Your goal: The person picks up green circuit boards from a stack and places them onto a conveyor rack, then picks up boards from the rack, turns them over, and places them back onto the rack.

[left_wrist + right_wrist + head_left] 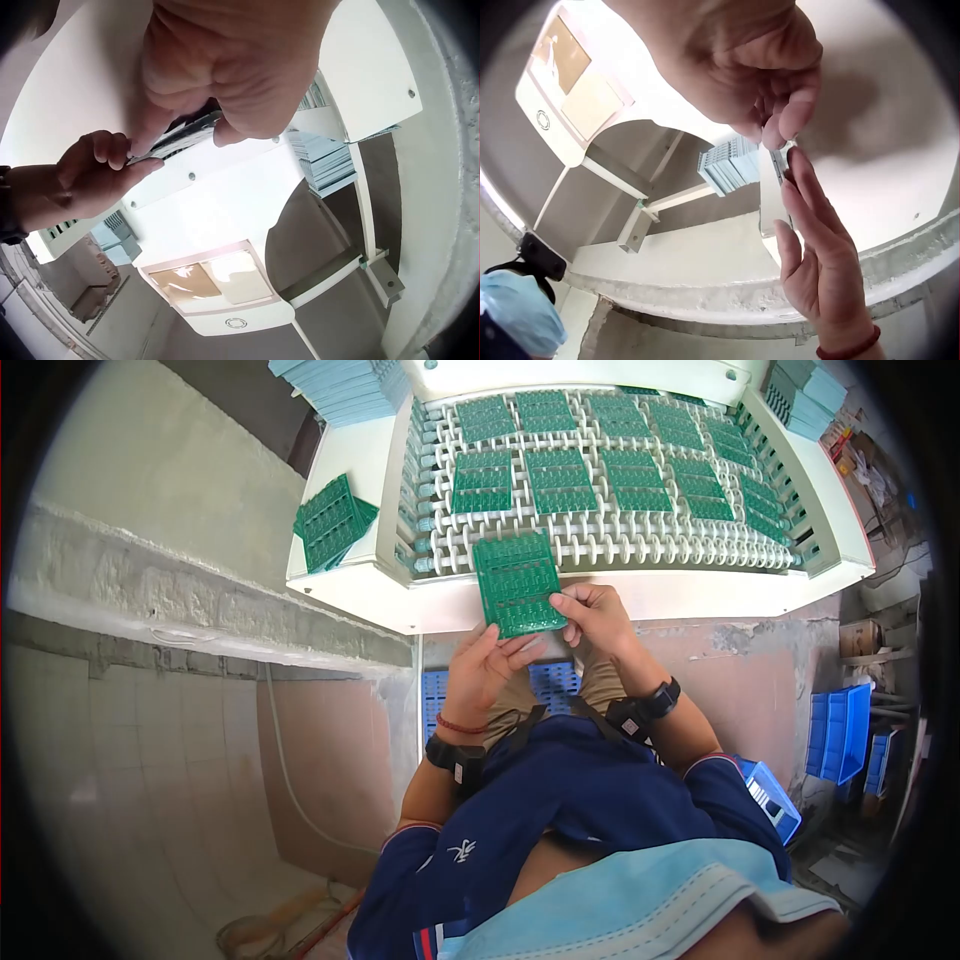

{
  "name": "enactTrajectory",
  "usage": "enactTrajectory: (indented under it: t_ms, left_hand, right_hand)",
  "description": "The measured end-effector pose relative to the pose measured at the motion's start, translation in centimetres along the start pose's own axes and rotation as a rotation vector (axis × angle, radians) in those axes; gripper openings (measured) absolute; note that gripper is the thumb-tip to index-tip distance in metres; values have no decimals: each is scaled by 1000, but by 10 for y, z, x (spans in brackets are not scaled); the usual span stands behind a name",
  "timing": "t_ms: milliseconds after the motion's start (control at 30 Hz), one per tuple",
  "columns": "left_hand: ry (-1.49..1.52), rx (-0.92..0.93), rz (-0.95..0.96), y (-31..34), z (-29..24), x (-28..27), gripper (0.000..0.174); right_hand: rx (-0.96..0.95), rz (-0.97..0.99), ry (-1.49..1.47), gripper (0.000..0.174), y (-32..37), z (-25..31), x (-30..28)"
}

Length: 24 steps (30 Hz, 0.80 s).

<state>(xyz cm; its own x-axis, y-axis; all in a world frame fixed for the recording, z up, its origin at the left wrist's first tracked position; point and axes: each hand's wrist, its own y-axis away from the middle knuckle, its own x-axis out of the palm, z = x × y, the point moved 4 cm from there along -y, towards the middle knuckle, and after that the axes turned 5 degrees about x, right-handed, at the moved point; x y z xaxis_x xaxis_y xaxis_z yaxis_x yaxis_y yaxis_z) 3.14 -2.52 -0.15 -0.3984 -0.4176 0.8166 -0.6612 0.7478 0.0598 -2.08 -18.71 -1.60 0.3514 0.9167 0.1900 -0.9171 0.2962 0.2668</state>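
In the head view, a green circuit board (516,582) is held tilted in front of the machine's near edge. The left hand (478,672) grips its lower left corner, thumb on the face and other fingers underneath. At the lower right edge, the right hand (597,616) pinches the board between thumb and curled fingers. Both wrist views show the board nearly edge-on: a thin dark strip (180,136) between the hands in the left one, a narrow edge (781,163) at the fingertips in the right one.
Rows of green boards (560,481) lie on a white roller conveyor (620,548). More boards (331,523) are piled on its left ledge. Light blue stacked racks (340,388) stand at the back left. A concrete ledge (200,575) runs along the left; blue bins (838,732) are at right.
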Motion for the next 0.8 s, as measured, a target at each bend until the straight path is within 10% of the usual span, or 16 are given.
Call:
enactTrajectory:
  t_ms: [800]
  left_hand:
    - [-154, 11, -243, -35, -27, -34, 37]
  right_hand:
    - [-51, -333, 142, 26, 7, 13, -88]
